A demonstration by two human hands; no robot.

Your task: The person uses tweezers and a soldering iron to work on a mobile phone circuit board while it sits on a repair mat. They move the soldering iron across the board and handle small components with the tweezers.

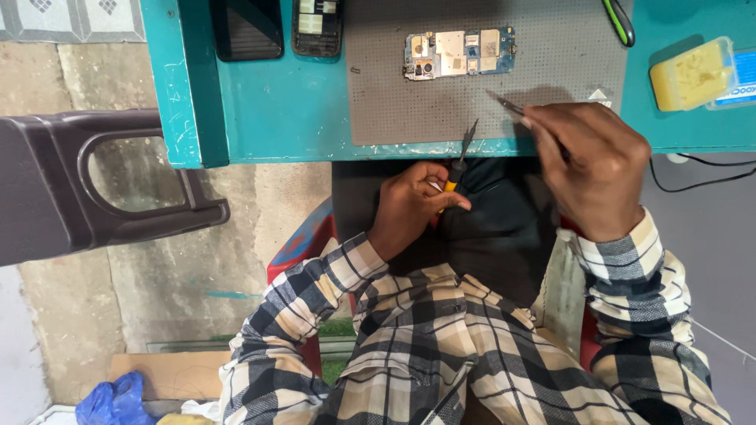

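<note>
The small blue and silver phone circuit board (459,53) lies flat on the grey dotted work mat (394,102), which sits on the teal painted counter (268,102). The board is on the far side of both hands, and its long side runs left to right. The right hand (592,169) is nearer to it. This hand is curled closed around thin metal tweezers (504,104), and the tips point up and left toward the board but do not touch it. The left hand (409,206) is lower, off the near edge of the counter, over the person's lap. It is closed around a small screwdriver with a yellow and black handle (458,161), whose thin tip just reaches over the mat's near edge. The board has shiny metal covers, tiny parts and a round camera piece at its left end. Two dark phone pieces (246,30) lie far left of the mat, and a yellow sponge in a clear box (693,75) sits at the right.
</note>
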